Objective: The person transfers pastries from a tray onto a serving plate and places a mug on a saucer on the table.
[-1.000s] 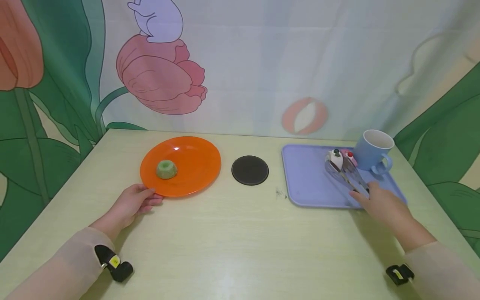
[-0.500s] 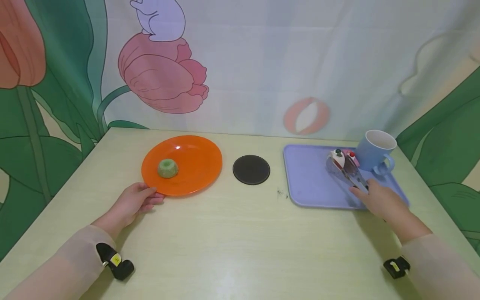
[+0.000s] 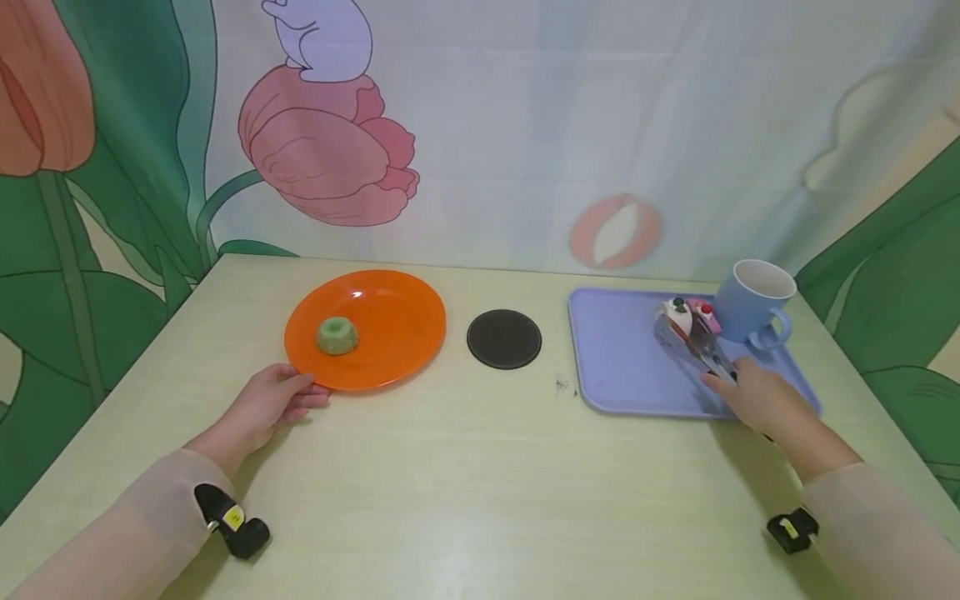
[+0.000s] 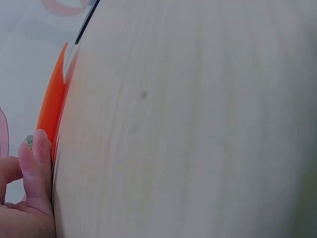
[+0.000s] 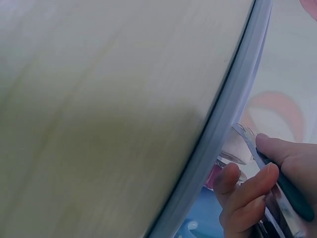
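Note:
My left hand (image 3: 270, 402) pinches the near left rim of an orange plate (image 3: 397, 342), thumb on top and fingers below. On that plate lies a small green ring-shaped cake (image 3: 337, 336). Over a lavender tray (image 3: 618, 367), my right hand (image 3: 765, 402) grips metal tongs (image 3: 714, 358), which show dark green handle grips in the right wrist view. The tong ends lie on either side of a white-topped cake slice (image 3: 678, 315) with a dark berry. Just right of it sits a pink cake (image 3: 707, 315) with a red berry, partly hidden by the tongs.
A light blue mug (image 3: 752, 296) stands at the tray's back right corner, close to the cakes. Between plate and tray lies a round black coaster (image 3: 504, 339). A printed curtain (image 3: 487, 167) hangs behind the pale wooden table (image 3: 480, 492).
The tongs have narrowed around the white-topped cake slice as my right hand squeezed. My left hand stays on the plate's rim, and the view has shifted slightly.

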Demonstrator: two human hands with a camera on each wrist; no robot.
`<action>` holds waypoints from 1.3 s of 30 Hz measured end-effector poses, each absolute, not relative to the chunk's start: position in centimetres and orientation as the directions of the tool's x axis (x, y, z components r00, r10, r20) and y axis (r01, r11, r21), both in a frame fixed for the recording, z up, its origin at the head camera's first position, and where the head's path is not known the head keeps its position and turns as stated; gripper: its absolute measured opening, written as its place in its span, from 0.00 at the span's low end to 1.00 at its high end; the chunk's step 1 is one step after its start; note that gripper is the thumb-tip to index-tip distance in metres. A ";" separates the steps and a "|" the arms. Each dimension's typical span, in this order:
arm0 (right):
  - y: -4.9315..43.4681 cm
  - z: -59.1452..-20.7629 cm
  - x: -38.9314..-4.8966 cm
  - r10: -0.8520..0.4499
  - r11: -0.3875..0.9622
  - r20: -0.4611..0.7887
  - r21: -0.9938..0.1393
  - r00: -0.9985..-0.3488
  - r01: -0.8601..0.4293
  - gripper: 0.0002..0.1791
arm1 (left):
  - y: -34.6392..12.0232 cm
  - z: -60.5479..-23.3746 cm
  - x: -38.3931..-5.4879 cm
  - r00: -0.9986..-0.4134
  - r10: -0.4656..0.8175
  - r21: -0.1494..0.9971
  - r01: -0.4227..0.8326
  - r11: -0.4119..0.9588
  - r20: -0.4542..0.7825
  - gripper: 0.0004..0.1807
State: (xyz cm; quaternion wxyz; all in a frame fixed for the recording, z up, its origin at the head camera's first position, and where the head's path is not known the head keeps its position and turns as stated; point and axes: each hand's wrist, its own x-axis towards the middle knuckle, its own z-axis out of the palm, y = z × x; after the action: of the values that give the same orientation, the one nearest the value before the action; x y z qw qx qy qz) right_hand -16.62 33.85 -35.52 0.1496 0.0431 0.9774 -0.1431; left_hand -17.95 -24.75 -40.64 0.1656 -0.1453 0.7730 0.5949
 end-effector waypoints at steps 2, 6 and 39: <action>33.9 -35.6 -16.7 0.037 0.957 -0.296 -0.264 -0.954 0.119 0.53 | -24.8 -40.6 -18.0 -0.904 -0.025 0.873 -0.418 0.251 -0.426 0.25; 33.9 -35.9 -16.8 0.028 0.958 -0.290 -0.264 -0.957 0.109 0.53 | -24.8 -40.6 -18.0 -0.905 -0.023 0.872 -0.417 0.256 -0.425 0.25; 34.1 -35.6 -16.8 -0.033 0.966 -0.218 -0.259 -0.975 0.025 0.41 | -24.8 -40.5 -17.8 -0.905 -0.033 0.870 -0.418 0.262 -0.425 0.26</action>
State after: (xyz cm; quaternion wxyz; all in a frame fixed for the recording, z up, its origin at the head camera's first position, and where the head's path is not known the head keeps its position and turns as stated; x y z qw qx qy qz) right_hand -16.82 34.07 -35.58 0.1110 -0.0019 0.9851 -0.1313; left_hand -17.83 -24.75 -40.48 0.1633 -0.1451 0.7774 0.5899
